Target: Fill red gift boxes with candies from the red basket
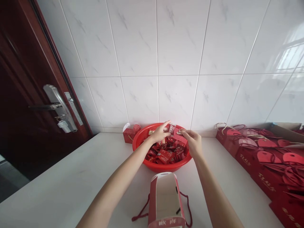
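Note:
A red plastic basket stands near the tiled wall with many red wrapped packets in it. Over its back part, my left hand is closed on a small red and white packet. Just to the right, my right hand pinches a small light-coloured packet between thumb and finger. In front of the basket, an open red and white box with dark red cord handles shows a pale inside.
A small red box stands left of the basket by the wall. Rows of red gift boxes with cords fill the right side, with a cardboard box behind. A dark red door is at the left.

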